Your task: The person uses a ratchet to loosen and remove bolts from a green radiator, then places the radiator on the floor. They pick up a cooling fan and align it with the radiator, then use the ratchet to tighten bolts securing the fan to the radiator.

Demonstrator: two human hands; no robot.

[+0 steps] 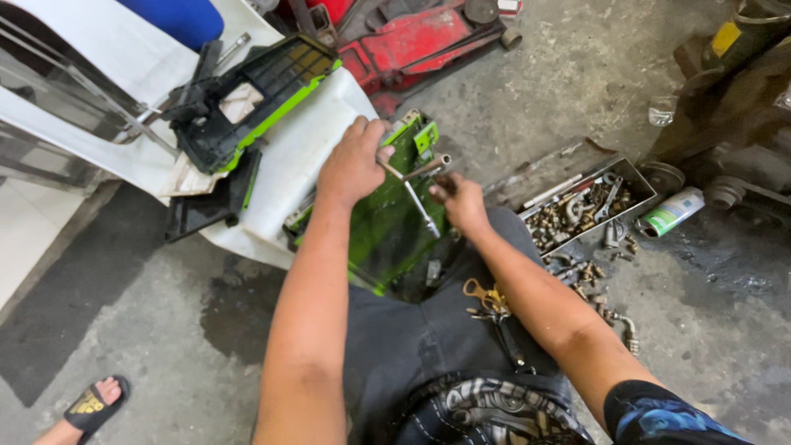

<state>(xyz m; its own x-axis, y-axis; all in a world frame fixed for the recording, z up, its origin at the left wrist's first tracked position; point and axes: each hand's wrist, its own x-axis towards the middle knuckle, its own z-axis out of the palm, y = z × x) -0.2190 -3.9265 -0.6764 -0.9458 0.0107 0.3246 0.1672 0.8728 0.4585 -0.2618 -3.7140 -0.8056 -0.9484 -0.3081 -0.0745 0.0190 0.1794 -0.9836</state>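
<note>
Dark trousers and a patterned waistband fill the bottom of the view, with a bunch of brass-coloured keys (486,298) resting on the person's lap as they sit low over a stained concrete floor (165,363). Across the knees leans a green-and-black plastic motorcycle body panel (387,222), tilted against a white fairing piece (288,156) beside it. The left hand (353,161) is curled shut over the upper end of a slim metal T-handle wrench (416,185), its crossbar jutting out past the knuckles. The right hand (458,199) sits lower, fingers closed near the shaft where it meets the panel; whether it pinches the shaft or a fastener cannot be told. The work looks best served by keeping the shaft square to the fastener and the panel braced against the legs, so the tip does not slip and scar the plastic. To the person's right, an open grey metal tray of assorted bolts and nuts (581,206) lies on the floor, loose hardware spilled just beside it, and a green-and-white spray can (671,211) lies on its side nearby. A red hydraulic floor jack (412,37) stands beyond the panel. A sandalled foot of another person (95,404) shows at lower left.
</note>
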